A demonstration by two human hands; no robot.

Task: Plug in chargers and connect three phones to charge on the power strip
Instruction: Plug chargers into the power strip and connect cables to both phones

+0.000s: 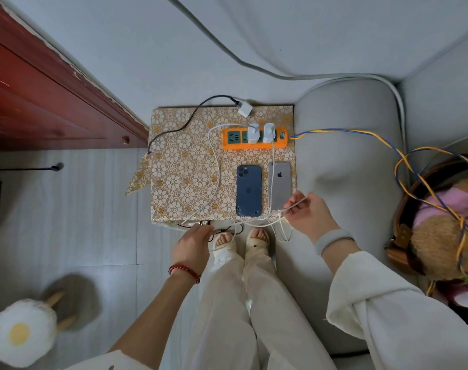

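Patterned surface carries the orange power strip with two white chargers seated; blue phone and silver phone lie near its front edge, within cable reach; right hand pinches a white cable beside the silver phone; left hand grips dark cable.

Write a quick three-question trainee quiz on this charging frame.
1. True or false: two white chargers sit in the orange power strip.
2. How many phones lie on the patterned table? A) one B) two C) three
3. What does the right hand pinch?

Key: 1 true. 2 B, the blue phone and the silver phone. 3 a white cable.
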